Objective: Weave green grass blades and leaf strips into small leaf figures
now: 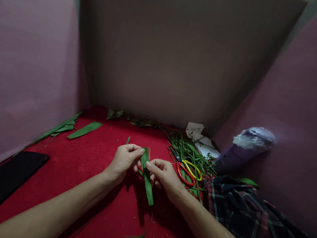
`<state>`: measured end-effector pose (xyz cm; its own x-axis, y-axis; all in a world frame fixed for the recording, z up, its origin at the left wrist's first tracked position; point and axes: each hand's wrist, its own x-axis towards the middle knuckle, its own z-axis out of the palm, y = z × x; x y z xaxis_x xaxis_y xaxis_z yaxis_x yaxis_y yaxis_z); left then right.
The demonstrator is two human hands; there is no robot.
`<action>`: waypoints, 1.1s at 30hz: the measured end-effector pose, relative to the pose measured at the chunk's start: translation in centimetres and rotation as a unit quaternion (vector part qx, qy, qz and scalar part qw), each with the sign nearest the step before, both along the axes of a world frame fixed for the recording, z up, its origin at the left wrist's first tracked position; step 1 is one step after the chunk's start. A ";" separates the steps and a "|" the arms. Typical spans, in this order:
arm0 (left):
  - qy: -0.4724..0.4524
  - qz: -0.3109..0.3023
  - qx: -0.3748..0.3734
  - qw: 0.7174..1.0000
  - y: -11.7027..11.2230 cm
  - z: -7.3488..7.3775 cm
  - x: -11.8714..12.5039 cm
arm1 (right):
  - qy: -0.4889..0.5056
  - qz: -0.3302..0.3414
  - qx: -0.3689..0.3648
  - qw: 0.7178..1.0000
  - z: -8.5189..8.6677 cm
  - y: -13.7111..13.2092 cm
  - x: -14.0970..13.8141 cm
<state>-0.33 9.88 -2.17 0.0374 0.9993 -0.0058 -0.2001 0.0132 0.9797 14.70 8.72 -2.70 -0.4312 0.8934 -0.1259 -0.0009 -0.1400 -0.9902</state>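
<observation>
Both of my hands pinch one green leaf strip (147,186) over the red cloth (96,211). My left hand (125,161) grips its upper end between thumb and fingers. Lower down, the thumb of my right hand (166,175) presses on the strip's right edge, with the fingers curled behind. The strip's free end hangs down toward me. Another narrow bit of green shows behind my left fingers, partly hidden. Close to my right hand lie scissors (188,172) with one red and one yellow handle loop and dark blades.
A pile of cut green strips (186,149) lies under and behind the scissors. White papers (205,145), a plastic-topped purple roll (237,151) and plaid cloth (245,213) are at right. At left are a long leaf (85,130) and a black flat object (5,178). Walls surround the cloth.
</observation>
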 end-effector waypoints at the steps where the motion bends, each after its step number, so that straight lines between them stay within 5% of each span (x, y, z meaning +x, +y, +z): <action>1: 0.002 0.009 0.001 1.000 0.1 0.1 -0.1 | -0.011 0.014 -0.003 1.000 0.0 0.0 0.0; 9: 0.018 0.065 0.032 0.997 0.9 0.4 -1.1 | -0.014 0.057 -0.045 0.997 -0.3 -0.1 0.4; 33: 0.023 0.087 0.043 0.995 1.1 0.2 -1.3 | -0.016 0.087 -0.049 0.995 -0.2 0.2 0.4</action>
<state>-1.62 10.96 -1.93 -0.1346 0.9875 0.0826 -0.1469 -0.1023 0.9838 15.12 8.89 -2.94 -0.5723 0.7888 -0.2241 0.0624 -0.2306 -0.9710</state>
